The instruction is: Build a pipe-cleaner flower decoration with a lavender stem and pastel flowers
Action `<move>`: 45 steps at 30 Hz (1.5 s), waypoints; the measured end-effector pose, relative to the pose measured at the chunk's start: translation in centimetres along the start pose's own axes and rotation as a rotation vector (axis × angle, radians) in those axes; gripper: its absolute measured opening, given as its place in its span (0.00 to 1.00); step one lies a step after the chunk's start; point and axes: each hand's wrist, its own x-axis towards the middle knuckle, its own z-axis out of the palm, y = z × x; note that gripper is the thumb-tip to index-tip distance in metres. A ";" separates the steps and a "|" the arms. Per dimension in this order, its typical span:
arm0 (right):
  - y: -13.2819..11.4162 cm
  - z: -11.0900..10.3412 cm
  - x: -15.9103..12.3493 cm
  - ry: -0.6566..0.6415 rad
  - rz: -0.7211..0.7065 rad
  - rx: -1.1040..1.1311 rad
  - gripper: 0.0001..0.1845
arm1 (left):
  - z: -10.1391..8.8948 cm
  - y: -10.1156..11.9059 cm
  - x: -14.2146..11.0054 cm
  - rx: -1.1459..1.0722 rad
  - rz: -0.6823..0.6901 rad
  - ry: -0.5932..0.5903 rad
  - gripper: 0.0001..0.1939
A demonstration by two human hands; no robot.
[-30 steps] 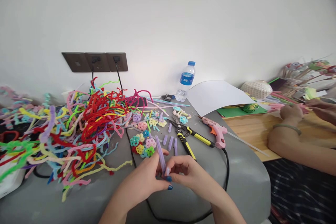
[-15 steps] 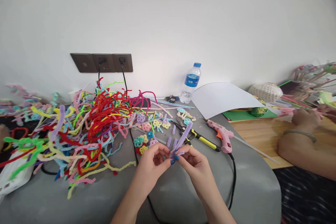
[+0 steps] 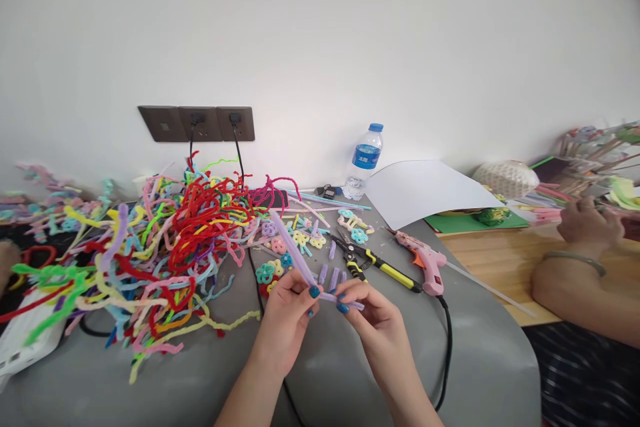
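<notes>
A lavender pipe cleaner point(image 3: 291, 245) is held between both hands, its long part slanting up to the left. My left hand point(image 3: 289, 320) pinches it near a bend, thumb against fingers. My right hand point(image 3: 373, 313) is closed on its short end, which sticks out past the fingertips to the right. Just beyond my fingers, several short lavender pieces point(image 3: 333, 278) lie on the grey table point(image 3: 345, 367). Black and yellow pliers point(image 3: 383, 265) rest behind my right hand. Small pipe-cleaner flowers point(image 3: 265, 272) lie beyond my left hand.
A big tangle of coloured pipe cleaners point(image 3: 195, 233) covers the left. At right lie a pink glue gun point(image 3: 425, 260) with its black cable point(image 3: 447, 347) and white paper point(image 3: 425, 190). A water bottle point(image 3: 363, 163) stands by the wall. Another person's arm point(image 3: 575, 280) is at far right.
The long part of the lavender pipe cleaner has swung from leaning right to leaning left. My hands have moved slightly apart along it. The co-worker's hand at right has shifted.
</notes>
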 end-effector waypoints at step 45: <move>-1.0 0.4 1.1 0.066 0.184 0.132 0.20 | -0.7 -0.6 -0.4 1.154 0.755 -0.052 0.04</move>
